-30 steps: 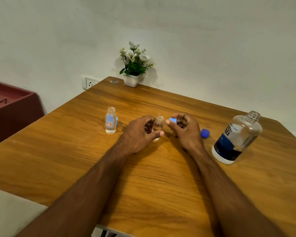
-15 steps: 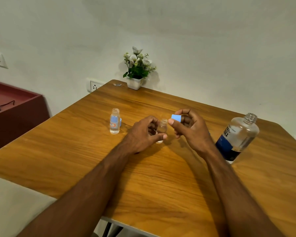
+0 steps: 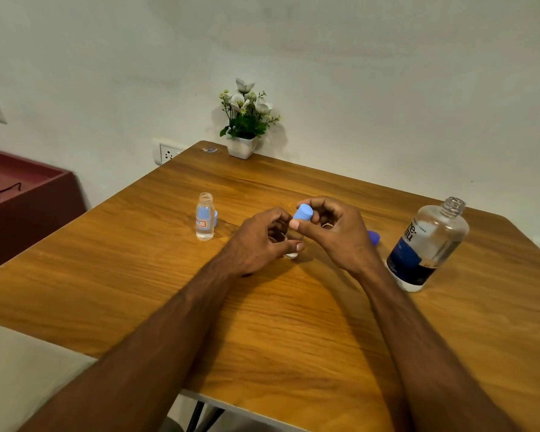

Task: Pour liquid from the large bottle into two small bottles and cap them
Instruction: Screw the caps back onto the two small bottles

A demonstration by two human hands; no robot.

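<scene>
My left hand grips a small clear bottle standing on the wooden table; only its base shows below my fingers. My right hand pinches a light blue cap directly over that bottle's mouth. A second small bottle, uncapped and holding clear liquid, stands to the left with a blue cap behind it. The large clear bottle with a dark blue label stands uncapped at the right. Its darker blue cap lies between it and my right hand.
A small white pot of flowers stands at the table's far edge against the wall. A dark red cabinet is to the left of the table. A wall socket sits behind the table's far left corner.
My right hand lifted the light blue cap from table height up and left, bringing it over the mouth of the small bottle that my left hand keeps holding. The camera view shifted slightly.
</scene>
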